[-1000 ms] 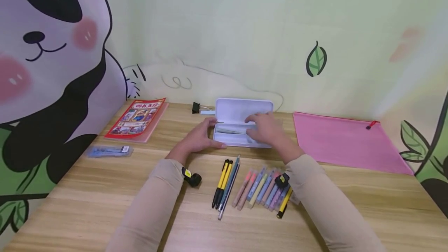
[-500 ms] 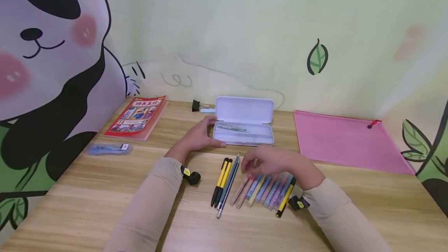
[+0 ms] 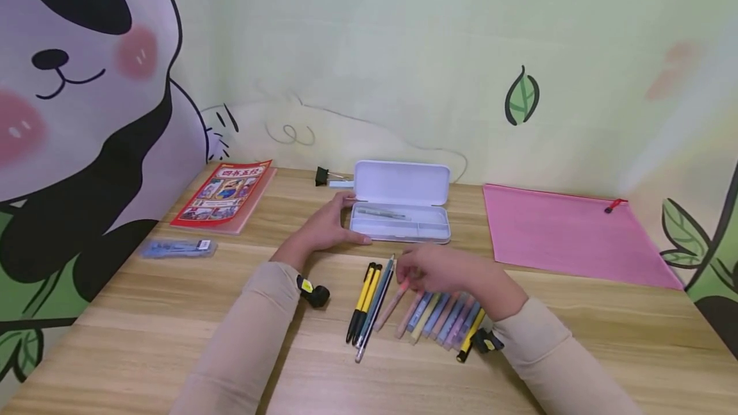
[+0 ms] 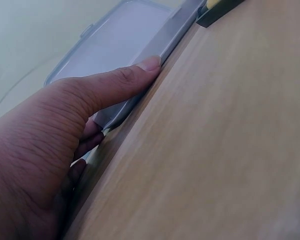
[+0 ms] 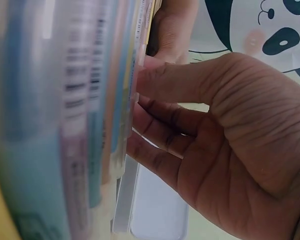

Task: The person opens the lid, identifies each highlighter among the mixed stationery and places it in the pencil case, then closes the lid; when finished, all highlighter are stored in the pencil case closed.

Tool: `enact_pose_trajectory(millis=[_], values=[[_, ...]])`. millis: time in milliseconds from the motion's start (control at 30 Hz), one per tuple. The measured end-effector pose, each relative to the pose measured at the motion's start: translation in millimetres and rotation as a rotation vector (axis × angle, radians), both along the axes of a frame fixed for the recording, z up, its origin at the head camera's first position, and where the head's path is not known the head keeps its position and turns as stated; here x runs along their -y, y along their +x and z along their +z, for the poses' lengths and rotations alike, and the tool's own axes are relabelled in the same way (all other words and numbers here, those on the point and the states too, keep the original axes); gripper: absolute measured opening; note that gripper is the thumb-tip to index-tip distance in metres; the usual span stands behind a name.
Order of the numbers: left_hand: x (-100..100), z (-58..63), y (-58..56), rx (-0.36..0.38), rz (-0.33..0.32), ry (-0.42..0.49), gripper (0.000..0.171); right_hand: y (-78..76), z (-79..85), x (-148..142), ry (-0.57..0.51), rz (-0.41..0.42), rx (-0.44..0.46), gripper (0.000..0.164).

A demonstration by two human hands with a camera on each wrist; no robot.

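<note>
A white pencil case [image 3: 401, 183] stands with its lid up near the wall. My left hand [image 3: 324, 228] holds its left end, thumb along the front side, as the left wrist view confirms. One slim greyish pen-like item [image 3: 380, 213] lies in the case's back compartment. My right hand [image 3: 450, 271] pinches the far end of a pink highlighter [image 3: 389, 310], whose near end sits apart from the row. Beside it lie several pastel highlighters [image 3: 434, 317], their far ends partly hidden by the hand. In the right wrist view, the highlighters [image 5: 97, 100] fill the left side.
Yellow-and-black pens [image 3: 364, 300] and pencils [image 3: 377, 309] lie left of the highlighters. A yellow pen [image 3: 469, 338] closes the row's right end. A red booklet [image 3: 225, 194], blue packet [image 3: 179, 248], black binder clip [image 3: 322, 176] and pink zip pouch [image 3: 571, 235] lie around.
My right hand has come from the pencil case down to the highlighters and taken hold of the leftmost pink one, shifting it left. My left hand has stayed on the case.
</note>
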State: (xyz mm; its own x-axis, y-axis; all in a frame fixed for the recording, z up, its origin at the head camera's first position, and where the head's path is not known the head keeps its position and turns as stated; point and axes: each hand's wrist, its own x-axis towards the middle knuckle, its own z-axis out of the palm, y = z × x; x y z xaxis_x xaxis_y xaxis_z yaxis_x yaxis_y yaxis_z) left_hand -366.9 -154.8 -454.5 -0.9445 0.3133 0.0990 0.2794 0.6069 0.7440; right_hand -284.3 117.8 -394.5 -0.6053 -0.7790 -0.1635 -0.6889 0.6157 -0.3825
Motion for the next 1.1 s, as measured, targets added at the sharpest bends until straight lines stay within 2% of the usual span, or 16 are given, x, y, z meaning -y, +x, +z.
enact_pose_trajectory(millis=[233,400,533,733,933,1000,1100], values=[[0,-0.9,-1.6,0.004,0.002,-0.006,0.122,-0.7,-0.6,0,0.004,-0.039,0.019,0.030],[1,-0.3,-1.1,-0.006,0.004,-0.007,0.123,-3.7,-2.8,-2,-0.006,-0.026,-0.022,0.027],[0,0.3,-0.3,-0.004,0.002,-0.010,0.124,-7.2,-0.9,-7,-0.035,0.017,-0.019,0.022],[-1,-0.4,-1.2,-0.017,-0.003,-0.016,0.121,-13.9,15.8,-22,-0.157,0.097,0.027,0.014],[-1,-1.5,-1.3,-0.020,-0.010,-0.024,0.122,-15.4,32.0,-33,-0.255,0.019,0.121,0.008],[0,-3.4,-2.4,-0.026,-0.011,-0.028,0.122,-16.4,33.5,-34,-0.295,-0.015,0.098,0.007],[0,-6.4,-4.4,-0.038,-0.009,-0.035,0.121,-18.6,32.5,-33,-0.365,-0.084,0.014,0.008]])
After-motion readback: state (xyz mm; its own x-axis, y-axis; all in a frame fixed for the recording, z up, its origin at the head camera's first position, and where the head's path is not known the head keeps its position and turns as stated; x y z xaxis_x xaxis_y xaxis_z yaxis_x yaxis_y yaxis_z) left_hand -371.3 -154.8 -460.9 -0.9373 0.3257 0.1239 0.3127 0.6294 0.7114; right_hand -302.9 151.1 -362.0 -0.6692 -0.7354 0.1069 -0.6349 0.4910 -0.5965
